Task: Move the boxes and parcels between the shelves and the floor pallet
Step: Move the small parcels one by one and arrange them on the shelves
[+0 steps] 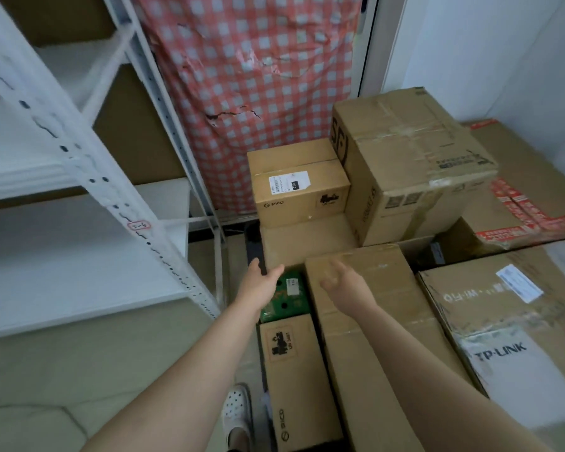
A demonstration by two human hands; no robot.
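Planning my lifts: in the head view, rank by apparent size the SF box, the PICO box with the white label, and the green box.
1. SF box
2. PICO box with the white label
3. green box, partly hidden, so its full size is unsure

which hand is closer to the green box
Left. The left hand hovers at the upper left corner of the green box; the right hand is off to its right, over the long box.

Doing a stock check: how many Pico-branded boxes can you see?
2. The back Pico box sits on a plain carton, left of the SF box; the near Pico box lies just before the green box. More may be hidden.
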